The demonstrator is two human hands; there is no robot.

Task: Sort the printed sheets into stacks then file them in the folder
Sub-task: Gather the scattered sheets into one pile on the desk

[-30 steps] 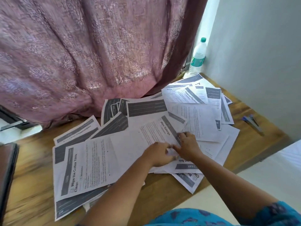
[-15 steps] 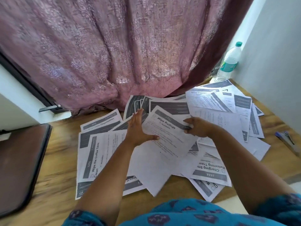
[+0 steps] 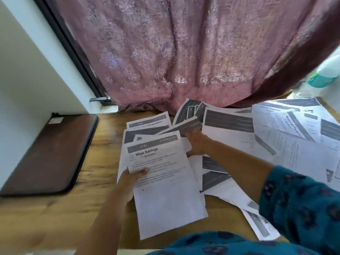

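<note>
Near the lower middle of the head view, the left hand (image 3: 128,183) holds the "Wipe Railings" sheet (image 3: 161,181) by its left edge, thumb curled over the printed face and fingers hidden beneath the paper; the sheet lies tilted, its top edge over other pages and its bottom corner reaching toward the teal patterned sleeve (image 3: 301,207) at the lower right. Just right of centre, the right hand (image 3: 197,144) reaches forward from that sleeve, its fingers bent onto the near edge of a dark-banded sheet (image 3: 185,126) that fans out of the pile; whether it pinches the page or only presses on it cannot be told, since the fingertips are blurred. Loose printed sheets (image 3: 276,144) spread across the centre and right of the frame, overlapping at many angles on the wooden table (image 3: 99,177), some with grey header bars, one upside down at the lower right edge. At the left of the frame a brown zippered folder (image 3: 51,153) lies flat and closed on the table, well apart from the papers. A pink patterned curtain (image 3: 184,52) fills the upper frame, its hem touching the farthest pages. A plastic bottle (image 3: 327,76) with a teal label stands blurred at the far right edge.
</note>
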